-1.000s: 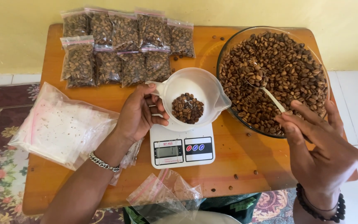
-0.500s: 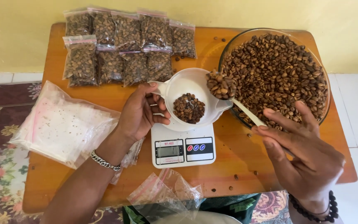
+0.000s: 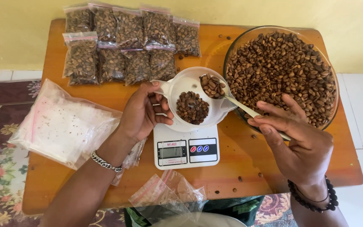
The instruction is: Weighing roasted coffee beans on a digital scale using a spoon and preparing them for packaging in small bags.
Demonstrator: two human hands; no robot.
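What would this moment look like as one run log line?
left hand: holds white plastic jug on white kitchen scale | right hand: holds white spoon of coffee beans over jug | source: glass bowl

Head camera looks steeply down (close) onto the table (image 3: 240,164).

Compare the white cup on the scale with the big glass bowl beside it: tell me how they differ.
The white cup is opaque and smaller; the glass bowl is clear and far wider. The cup holds only a small heap of beans; the bowl is nearly full. The cup stands on the scale with the left hand at its handle; the bowl rests on the table, unheld. Both hold the same brown beans.
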